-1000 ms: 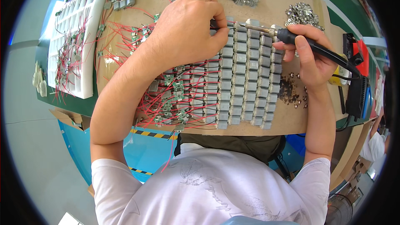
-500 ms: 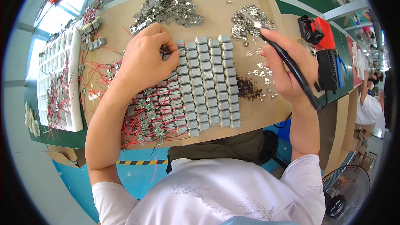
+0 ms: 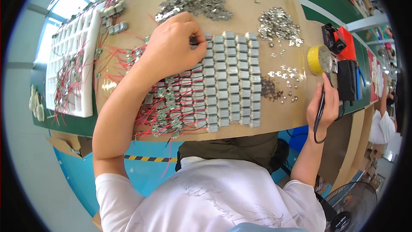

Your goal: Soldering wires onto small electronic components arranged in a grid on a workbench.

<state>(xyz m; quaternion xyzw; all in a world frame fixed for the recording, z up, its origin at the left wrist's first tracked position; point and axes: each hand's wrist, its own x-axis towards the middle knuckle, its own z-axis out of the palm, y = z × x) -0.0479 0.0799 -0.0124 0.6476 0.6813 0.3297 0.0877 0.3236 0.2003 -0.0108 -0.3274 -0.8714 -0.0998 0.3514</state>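
My left hand (image 3: 178, 41) is closed in a pinch at the far left corner of the rows of grey rectangular blocks (image 3: 231, 79). Something small and dark shows between its fingers, mostly hidden. Red and black wires (image 3: 171, 99) run from the blocks to small green circuit boards (image 3: 165, 116). Over at the right, my right hand (image 3: 327, 105) grips a black corded soldering iron (image 3: 320, 109). The iron points away from me, its front end beside a round yellow-sided tin (image 3: 319, 60); the exact tip is hard to make out.
A heap of metal pieces (image 3: 195, 2) lies at the back, with a smaller shiny pile (image 3: 279, 23) to its right. Loose metal clips (image 3: 284, 73) are scattered near dark crumbs (image 3: 271, 89). A white compartment tray (image 3: 88, 64) stands left; a black box (image 3: 346, 79) sits right.
My right hand has drawn the soldering iron from the shiny metal pile toward me and rightward, beside the yellow tin. My left hand keeps its pinch at the blocks. The whole view has shifted.
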